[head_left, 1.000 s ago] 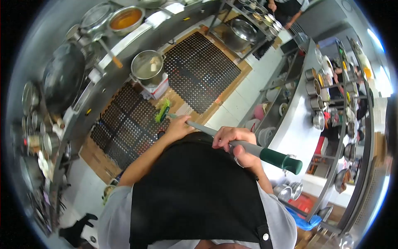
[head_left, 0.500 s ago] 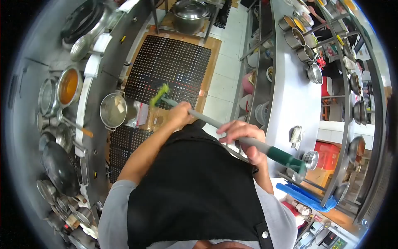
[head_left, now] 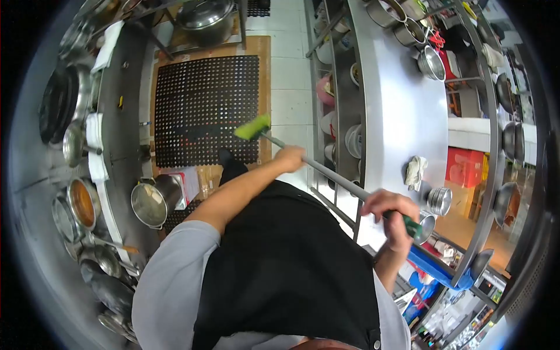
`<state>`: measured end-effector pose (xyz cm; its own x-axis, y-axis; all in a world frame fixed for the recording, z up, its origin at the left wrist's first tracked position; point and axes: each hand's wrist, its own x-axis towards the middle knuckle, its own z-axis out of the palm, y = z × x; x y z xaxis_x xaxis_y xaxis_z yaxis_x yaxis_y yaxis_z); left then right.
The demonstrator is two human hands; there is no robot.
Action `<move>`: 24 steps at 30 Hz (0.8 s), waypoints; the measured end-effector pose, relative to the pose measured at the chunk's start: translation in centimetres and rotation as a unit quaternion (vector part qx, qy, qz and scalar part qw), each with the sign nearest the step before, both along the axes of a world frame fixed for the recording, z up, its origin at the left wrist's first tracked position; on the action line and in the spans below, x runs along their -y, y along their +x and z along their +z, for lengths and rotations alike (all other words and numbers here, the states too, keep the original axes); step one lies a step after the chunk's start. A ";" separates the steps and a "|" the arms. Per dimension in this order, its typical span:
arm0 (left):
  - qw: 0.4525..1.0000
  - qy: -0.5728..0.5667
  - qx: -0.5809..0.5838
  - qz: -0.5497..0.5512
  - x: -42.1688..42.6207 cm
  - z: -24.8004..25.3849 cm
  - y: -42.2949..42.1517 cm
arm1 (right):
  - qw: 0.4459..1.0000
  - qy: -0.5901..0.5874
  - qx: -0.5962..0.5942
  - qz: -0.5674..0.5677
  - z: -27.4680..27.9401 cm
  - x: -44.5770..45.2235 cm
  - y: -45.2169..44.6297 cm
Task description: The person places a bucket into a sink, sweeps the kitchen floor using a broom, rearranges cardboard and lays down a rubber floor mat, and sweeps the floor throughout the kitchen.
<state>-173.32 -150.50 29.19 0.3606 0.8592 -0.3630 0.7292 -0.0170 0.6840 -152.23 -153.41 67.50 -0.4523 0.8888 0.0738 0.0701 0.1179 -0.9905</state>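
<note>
A broom (head_left: 336,177) with a grey handle, dark green end grip and bright green bristles slants across the view in front of my black apron. My left hand (head_left: 290,158) is closed around the lower handle, not far from the bristles (head_left: 254,126). Up by the green grip, my right hand (head_left: 394,214) wraps the handle, fingers curled. The bristles are over the right edge of the black perforated rubber mat (head_left: 204,111); whether they touch it I cannot tell.
On the left, a pot of liquid (head_left: 149,205) stands low beside the steel counter (head_left: 119,134). A large lidded pot (head_left: 205,23) sits on a rack ahead. To the right runs a steel table (head_left: 402,99) with a cloth (head_left: 416,172) and stacked bowls (head_left: 439,200); shelves below hold containers.
Both hands and the broom have moved right. The bristles have swung from the mat's lower middle to its right edge. My view has turned and shifted too.
</note>
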 end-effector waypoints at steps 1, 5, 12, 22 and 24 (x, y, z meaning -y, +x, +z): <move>0.998 0.032 -0.004 -0.056 -0.5 1.6 1.1 | 0.999 0.005 -0.006 -0.039 1.1 0.0 0.7; 0.985 0.121 0.070 -0.104 -5.0 6.6 2.5 | 0.992 0.099 -0.050 -0.065 5.6 -2.3 4.1; 0.975 0.190 0.108 -0.032 -24.3 10.6 -3.1 | 0.966 0.213 -0.061 -0.134 5.1 -11.4 -2.5; 0.992 0.076 -0.037 0.090 -53.1 -5.8 -13.9 | 0.976 0.057 0.017 -0.208 -19.0 -40.7 -19.2; 0.998 0.028 -0.044 0.033 -53.4 -9.8 -13.6 | 0.974 0.047 0.076 -0.206 -15.5 -39.8 -19.2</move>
<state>-186.94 -97.09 19.43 0.2713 0.8997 -0.3419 0.7870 -0.0029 0.6169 -171.40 -113.63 51.97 -0.0705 0.9899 0.1227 0.2757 0.1375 -0.9513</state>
